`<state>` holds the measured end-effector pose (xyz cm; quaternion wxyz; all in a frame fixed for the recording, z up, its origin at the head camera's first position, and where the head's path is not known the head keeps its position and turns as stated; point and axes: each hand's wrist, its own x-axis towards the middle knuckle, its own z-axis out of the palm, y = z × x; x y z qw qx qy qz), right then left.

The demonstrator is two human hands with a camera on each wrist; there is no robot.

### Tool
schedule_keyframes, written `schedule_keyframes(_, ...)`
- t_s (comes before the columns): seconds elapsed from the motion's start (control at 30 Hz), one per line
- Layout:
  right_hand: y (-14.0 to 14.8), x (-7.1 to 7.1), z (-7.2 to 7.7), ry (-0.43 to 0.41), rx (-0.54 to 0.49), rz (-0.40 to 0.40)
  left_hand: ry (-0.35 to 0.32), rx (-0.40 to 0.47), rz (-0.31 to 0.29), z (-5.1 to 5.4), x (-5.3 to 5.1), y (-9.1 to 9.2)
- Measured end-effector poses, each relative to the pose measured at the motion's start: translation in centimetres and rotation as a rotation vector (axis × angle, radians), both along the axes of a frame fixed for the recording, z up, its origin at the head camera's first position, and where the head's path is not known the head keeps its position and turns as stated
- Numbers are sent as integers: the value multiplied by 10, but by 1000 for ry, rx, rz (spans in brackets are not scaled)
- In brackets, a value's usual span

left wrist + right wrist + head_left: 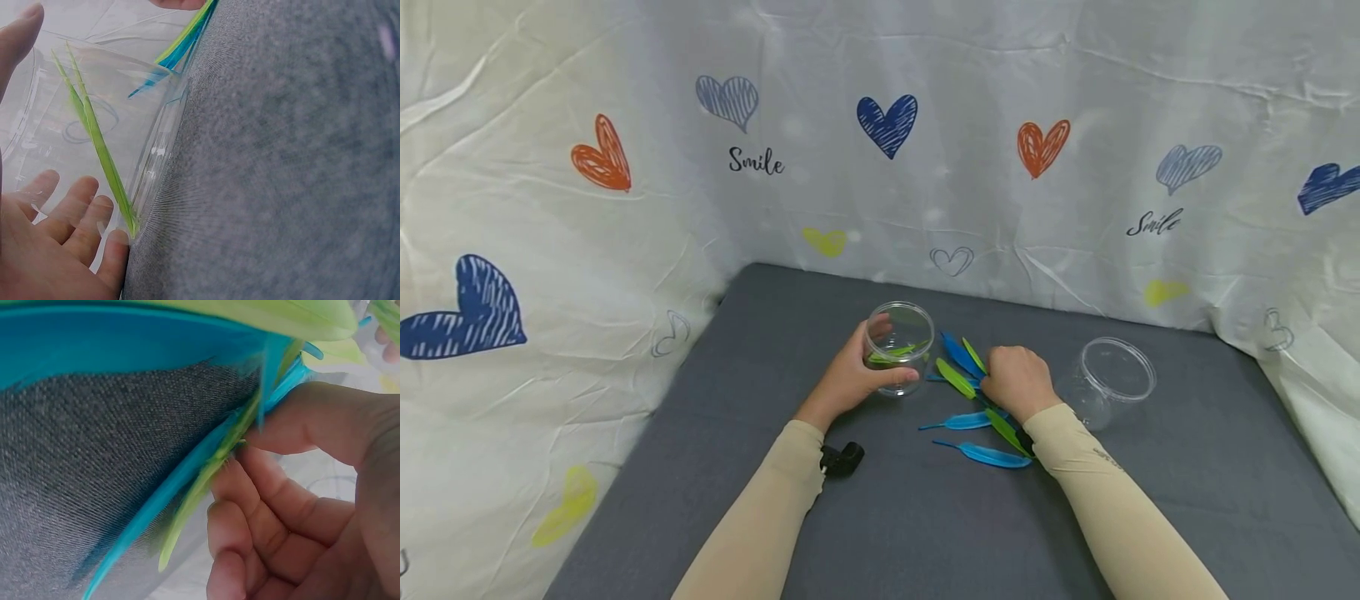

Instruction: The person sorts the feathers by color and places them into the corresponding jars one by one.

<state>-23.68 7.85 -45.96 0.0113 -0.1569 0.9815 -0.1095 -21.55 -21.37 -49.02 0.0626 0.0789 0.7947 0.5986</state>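
My left hand (857,368) is wrapped round a clear round jar (927,340) standing on the table, thumb in front and fingers behind. Green feathers (103,153) lean inside this jar. To its right, my right hand (1019,382) is down among loose blue and green feathers. Its thumb and forefinger pinch a green feather (194,494) by the quill, close to the tabletop. A blue feather (144,519) lies right beside that one. Nearer me on the table are another blue feather (992,456) and a green feather (1006,432), the latter partly by my right wrist.
A second clear jar (1093,402) stands to the right of my right hand, its wall partly behind my sleeve. Grey cloth covers the table (880,533). A white curtain (820,183) printed with hearts rises behind and at both sides.
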Motion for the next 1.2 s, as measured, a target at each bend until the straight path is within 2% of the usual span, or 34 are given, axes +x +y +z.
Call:
schedule_keyframes(0.37,1,2,1,-27,27,-39,8,7,-4,0,-1,3)
schedule_keyframes(0.57,3,4,5,29,4,-36,1,8,-2,0,0,4)
schedule_keyframes(0.77,0,7,15,124,-19,-1,0,9,-2,-2,-1,2)
schedule_keyframes(0.93,-1,9,24,171,-34,43,2,12,1,-3,0,1)
schedule_keyframes(1.1,0,9,34,198,-45,120,8,-5,19,-1,2,1)
schedule_keyframes(1.2,2,9,41,255,-42,182,9,-15,30,0,3,1)
